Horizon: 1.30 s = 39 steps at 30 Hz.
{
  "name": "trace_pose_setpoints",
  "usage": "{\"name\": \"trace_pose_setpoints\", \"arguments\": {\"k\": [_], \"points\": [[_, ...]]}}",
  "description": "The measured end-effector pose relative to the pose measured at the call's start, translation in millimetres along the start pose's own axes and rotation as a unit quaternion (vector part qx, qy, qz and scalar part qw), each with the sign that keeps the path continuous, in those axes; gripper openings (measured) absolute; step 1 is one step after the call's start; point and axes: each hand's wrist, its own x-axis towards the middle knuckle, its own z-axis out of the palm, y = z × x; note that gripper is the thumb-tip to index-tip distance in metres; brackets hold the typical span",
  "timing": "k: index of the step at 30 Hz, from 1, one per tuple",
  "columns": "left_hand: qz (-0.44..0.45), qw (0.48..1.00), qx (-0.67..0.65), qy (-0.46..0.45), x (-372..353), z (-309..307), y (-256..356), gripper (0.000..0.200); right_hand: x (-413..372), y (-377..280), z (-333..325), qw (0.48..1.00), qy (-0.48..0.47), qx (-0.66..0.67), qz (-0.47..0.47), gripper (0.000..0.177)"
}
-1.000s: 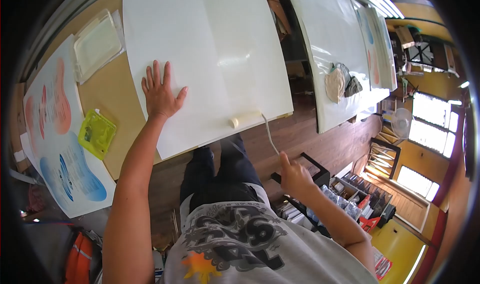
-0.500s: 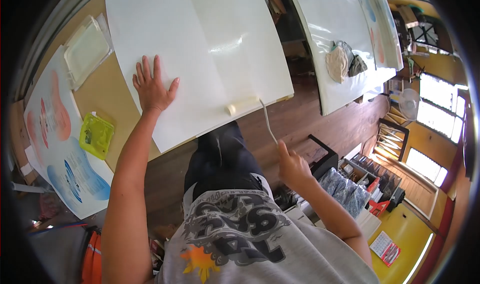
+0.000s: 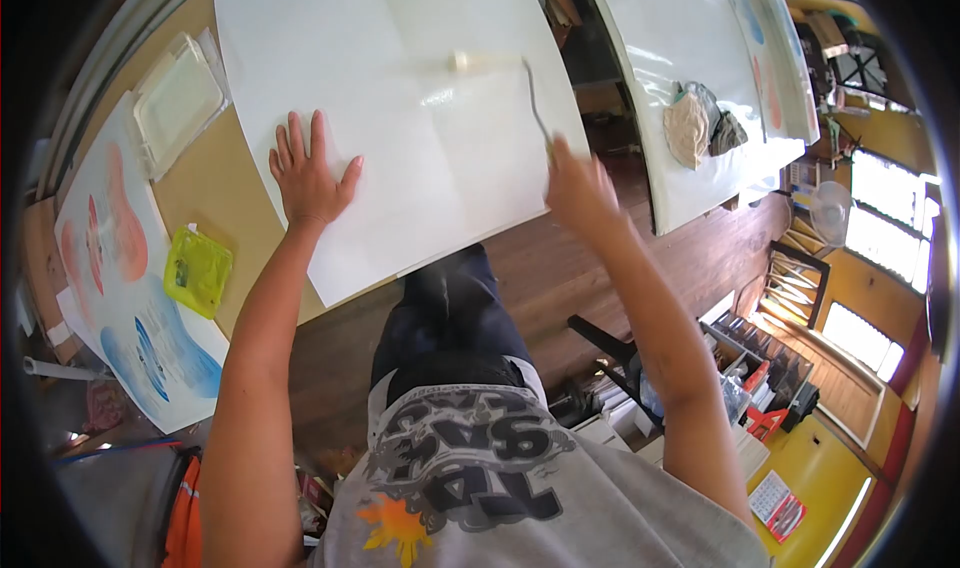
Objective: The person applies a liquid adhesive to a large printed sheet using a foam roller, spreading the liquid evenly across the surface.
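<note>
A large white sheet [image 3: 350, 58] covers much of the tan board-topped table in front of me. My left hand [image 3: 312, 183] lies flat on the sheet's left part, fingers spread and pointing away from me. In my right hand [image 3: 580, 190] is the handle of a paint roller [image 3: 488, 63], its bent wire frame reaching up to a pale roller sleeve. The sleeve rests on or just over the glossy right half of the sheet and is smeared by motion. My right fingers are wrapped round the handle, which they mostly hide.
Left of the sheet are a white plastic tray [image 3: 178, 103], a yellow-green container [image 3: 197, 273] and a print with red and blue shapes [image 3: 150, 338]. A second white-topped table [image 3: 670, 193] stands to the right, bearing crumpled cloths [image 3: 690, 133]. Wooden floor [image 3: 560, 278] shows between.
My right hand has pushed the roller away from me, from the sheet's near edge to farther up its surface. My left hand stays flat in nearly the same place.
</note>
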Motion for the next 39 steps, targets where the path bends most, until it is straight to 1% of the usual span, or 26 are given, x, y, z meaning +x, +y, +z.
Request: {"name": "trace_pose_setpoints", "arguments": {"k": [2, 4, 6, 7, 8, 9, 12, 14, 17, 18, 19, 20, 21, 22, 23, 25, 26, 27, 28, 29, 31, 34, 35, 36, 37, 39], "points": [[0.003, 1.0, 0.003, 0.002, 0.0, -0.3, 0.5, 0.089, 43.5, -9.6, -14.7, 1.0, 0.006, 0.03, -0.003, 0.042], [0.005, 1.0, 0.002, -0.002, -2.0, -0.2, -1.2, 0.088, 48.5, -16.4, -25.1, 0.999, -0.045, 0.019, 0.011, 0.053], [-0.003, 1.0, 0.003, -0.006, 0.1, 0.3, -1.1, 0.089, -17.6, 5.4, -8.9, 0.998, -0.059, -0.025, 0.021, 0.055], [-0.007, 1.0, -0.001, -0.004, 1.2, -0.3, -0.7, 0.089, -60.8, 19.3, -4.6, 0.999, -0.045, -0.006, -0.016, 0.057], [-0.01, 1.0, -0.004, -0.011, 0.6, -2.5, -0.1, 0.089, -98.5, 26.2, -10.5, 0.991, -0.127, -0.011, 0.028, 0.059], [-0.012, 1.0, -0.006, -0.016, 1.2, -4.3, 0.2, 0.089, -136.3, 31.5, -11.8, 0.989, -0.139, -0.003, 0.055, 0.059], [-0.016, 1.0, -0.003, -0.025, 1.8, -6.4, -0.2, 0.089, -147.7, 40.0, -5.7, 0.989, -0.122, 0.023, 0.078, 0.059], [-0.022, 0.999, -0.007, -0.024, 4.5, -8.6, -0.4, 0.089, -105.3, 28.4, -12.6, 0.991, -0.093, 0.028, 0.087, 0.057], [-0.026, 0.999, -0.01, -0.032, 2.7, -9.2, 1.3, 0.089, 34.9, 19.3, -34.6, 0.991, -0.074, -0.101, 0.053, 0.051], [-0.026, 0.999, -0.008, -0.037, 4.2, -8.9, 1.8, 0.089, 84.7, 27.2, -37.9, 0.995, -0.008, -0.104, 0.004, 0.045], [-0.031, 0.999, -0.006, -0.037, 6.0, -7.8, 0.7, 0.089, 141.2, 38.7, -40.5, 0.993, 0.018, -0.109, -0.046, 0.04], [-0.024, 0.999, -0.014, -0.031, 6.3, -7.3, -0.3, 0.09, 189.0, 31.5, -56.7, 0.997, 0.004, -0.06, -0.046, 0.029], [-0.017, 0.999, -0.022, -0.025, 4.7, -6.9, 0.6, 0.09, 240.8, 41.6, -52.0, 0.984, 0.022, -0.103, -0.144, 0.02], [-0.021, 0.999, -0.02, -0.025, 3.0, -6.5, 2.4, 0.09, 256.0, 12.2, -78.0, 0.998, -0.032, -0.028, -0.043, 0.016], [-0.024, 0.999, -0.018, -0.028, 7.0, -7.0, 2.6, 0.09, 264.1, 20.4, -70.7, 0.998, -0.025, -0.026, -0.047, 0.016], [-0.024, 0.999, -0.019, -0.043, 2.6, -10.5, 3.0, 0.09, 251.0, 47.9, -29.7, 0.969, 0.025, -0.137, -0.203, 0.028], [-0.025, 0.998, -0.02, -0.048, 5.3, -10.8, 2.6, 0.09, 209.7, 70.8, -18.0, 0.959, 0.124, -0.105, -0.231, 0.047], [-0.031, 0.998, -0.022, -0.052, 8.1, -11.7, 2.6, 0.09, 157.8, 50.3, -56.9, 0.994, -0.039, -0.041, -0.095, 0.061], [-0.044, 0.998, -0.024, -0.044, 10.0, -13.7, 2.9, 0.09, 121.6, 82.5, -42.7, 0.99, -0.018, -0.063, -0.126, 0.056], [-0.048, 0.997, -0.024, -0.059, 10.6, -15.6, 3.3, 0.09, 90.8, 67.0, -69.8, 0.993, -0.109, -0.009, -0.043, 0.054], [-0.059, 0.995, -0.023, -0.072, 10.6, -17.2, 4.8, 0.089, 74.6, 74.2, -72.6, 0.99, -0.099, -0.021, -0.094, 0.055], [-0.057, 0.995, -0.02, -0.077, 14.9, -14.2, 2.9, 0.088, 162.0, 57.0, -72.0, 0.991, -0.056, -0.049, -0.116, 0.051], [-0.051, 0.996, -0.026, -0.073, 14.9, -13.8, 2.6, 0.089, 204.7, 34.0, -80.9, 0.99, -0.087, -0.052, -0.097, 0.046], [-0.048, 0.996, -0.031, -0.067, 13.0, -13.4, 3.3, 0.089, 246.2, 20.8, -75.3, 0.99, -0.044, -0.029, -0.129, 0.041], [-0.055, 0.996, -0.027, -0.072, 8.6, -12.7, 4.9, 0.089, 300.2, 24.0, -49.8, 0.978, -0.031, -0.079, -0.189, 0.039], [-0.042, 0.997, -0.025, -0.063, 12.6, -11.5, 3.7, 0.09, 324.5, -22.2, -69.9, 0.991, -0.034, -0.001, -0.127, 0.035]]}}
